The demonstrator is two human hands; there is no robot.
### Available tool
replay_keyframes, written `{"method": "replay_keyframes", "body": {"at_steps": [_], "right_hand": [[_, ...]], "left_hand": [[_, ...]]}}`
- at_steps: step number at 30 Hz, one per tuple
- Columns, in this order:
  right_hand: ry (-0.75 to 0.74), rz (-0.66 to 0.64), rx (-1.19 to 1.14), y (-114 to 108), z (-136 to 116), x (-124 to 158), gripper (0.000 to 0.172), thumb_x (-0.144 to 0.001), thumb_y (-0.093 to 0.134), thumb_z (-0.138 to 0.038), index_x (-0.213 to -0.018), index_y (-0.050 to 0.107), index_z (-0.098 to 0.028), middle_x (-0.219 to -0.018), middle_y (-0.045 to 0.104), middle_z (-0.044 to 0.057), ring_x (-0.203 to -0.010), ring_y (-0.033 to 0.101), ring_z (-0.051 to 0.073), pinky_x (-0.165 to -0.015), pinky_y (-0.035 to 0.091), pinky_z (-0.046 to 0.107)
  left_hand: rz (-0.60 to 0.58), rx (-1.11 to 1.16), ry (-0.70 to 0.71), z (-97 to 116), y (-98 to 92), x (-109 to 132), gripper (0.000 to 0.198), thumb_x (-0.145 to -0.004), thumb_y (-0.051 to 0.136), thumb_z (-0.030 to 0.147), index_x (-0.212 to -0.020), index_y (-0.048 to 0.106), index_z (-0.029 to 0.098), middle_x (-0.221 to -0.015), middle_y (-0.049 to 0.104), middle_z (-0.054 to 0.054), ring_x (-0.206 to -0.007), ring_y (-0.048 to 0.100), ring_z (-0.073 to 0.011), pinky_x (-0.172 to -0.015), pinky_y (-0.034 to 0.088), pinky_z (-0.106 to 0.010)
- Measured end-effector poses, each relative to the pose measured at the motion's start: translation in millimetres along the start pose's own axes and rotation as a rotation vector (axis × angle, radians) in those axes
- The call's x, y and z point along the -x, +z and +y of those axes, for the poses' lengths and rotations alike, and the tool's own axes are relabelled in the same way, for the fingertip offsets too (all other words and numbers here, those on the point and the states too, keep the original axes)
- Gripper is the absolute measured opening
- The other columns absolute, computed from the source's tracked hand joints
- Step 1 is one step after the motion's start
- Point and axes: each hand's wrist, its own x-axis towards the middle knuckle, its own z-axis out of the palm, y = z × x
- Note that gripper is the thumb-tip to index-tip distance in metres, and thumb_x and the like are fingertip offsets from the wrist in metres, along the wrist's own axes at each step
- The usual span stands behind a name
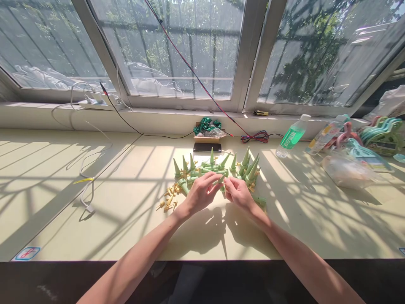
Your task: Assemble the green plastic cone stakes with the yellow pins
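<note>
My left hand (pixel 202 190) is closed round a green pointed plastic cone (pixel 219 180), held just above the table. Meeting it from the other side, my right hand (pixel 239 193) pinches at the cone's end; whatever sits between those fingertips is too small to make out. Behind both hands several green cones (pixel 211 157) stand upright, and others lie on their sides among them. Small yellow plastic pegs (pixel 171 195) are scattered by my left wrist, with more among the cones on the right.
A black phone (pixel 207 147) lies behind the cones, before a small box (pixel 209 131) with green material. Farther right are a water bottle (pixel 292 136), coiled wire (pixel 255 137), a plastic bag (pixel 348 169) and coloured hangers (pixel 381 133). A white cable (pixel 85 185) crosses the left side.
</note>
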Motion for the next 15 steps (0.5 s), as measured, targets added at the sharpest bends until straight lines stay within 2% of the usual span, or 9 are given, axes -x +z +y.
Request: {"method": "replay_keyframes", "body": {"at_steps": [5, 8, 11, 13, 15], "right_hand": [[-0.048, 0.076, -0.043, -0.4, 5.7, -0.4, 0.05, -0.089, 0.059, -0.06, -0.064, 0.038, -0.022, -0.049, 0.032, -0.009, -0.034, 0.034, 0.006, -0.034, 0.024, 0.022], [-0.113, 0.143, -0.016, -2.3, 11.0, -0.3, 0.044, -0.093, 0.056, -0.056, -0.068, 0.04, -0.023, -0.05, 0.033, -0.009, -0.037, 0.036, 0.008, -0.035, 0.026, 0.022], [-0.154, 0.209, 0.077, -5.0, 14.3, 0.7, 0.039, -0.095, 0.053, -0.054, -0.072, 0.045, -0.023, -0.052, 0.039, -0.006, -0.041, 0.039, 0.01, -0.038, 0.03, 0.024], [-0.183, 0.227, 0.172, -6.5, 14.7, 2.0, 0.037, -0.097, 0.05, -0.052, -0.075, 0.05, -0.022, -0.053, 0.042, -0.005, -0.043, 0.04, 0.011, -0.041, 0.031, 0.024], [-0.21, 0.211, 0.261, -7.4, 14.0, 3.6, 0.034, -0.098, 0.049, -0.049, -0.079, 0.053, -0.022, -0.054, 0.043, -0.005, -0.045, 0.041, 0.011, -0.043, 0.032, 0.025]], "left_hand": [[0.046, 0.124, -0.06, 4.2, -1.7, -0.9, 0.022, -0.094, 0.058, 0.029, -0.113, 0.064, 0.018, -0.107, 0.062, -0.009, -0.071, 0.061, -0.0107, -0.056, 0.051, -0.02], [0.094, 0.235, -0.179, 7.1, -2.4, -2.4, 0.027, -0.092, 0.063, 0.032, -0.115, 0.061, 0.019, -0.115, 0.059, -0.009, -0.077, 0.064, -0.0119, -0.055, 0.052, -0.019], [0.146, 0.4, -0.34, 6.7, -1.3, -4.4, 0.026, -0.093, 0.061, 0.04, -0.106, 0.057, 0.018, -0.096, 0.062, -0.005, -0.064, 0.061, -0.009, -0.047, 0.046, -0.016], [0.124, 0.55, -0.437, 6.0, -0.6, -6.1, 0.031, -0.093, 0.06, 0.047, -0.102, 0.054, 0.018, -0.074, 0.058, 0.001, -0.048, 0.051, -0.006, -0.039, 0.038, -0.015], [0.062, 0.697, -0.521, 6.3, -0.3, -7.8, 0.038, -0.091, 0.061, 0.053, -0.104, 0.051, 0.018, -0.063, 0.054, 0.005, -0.038, 0.042, -0.0046, -0.034, 0.031, -0.016]]}}
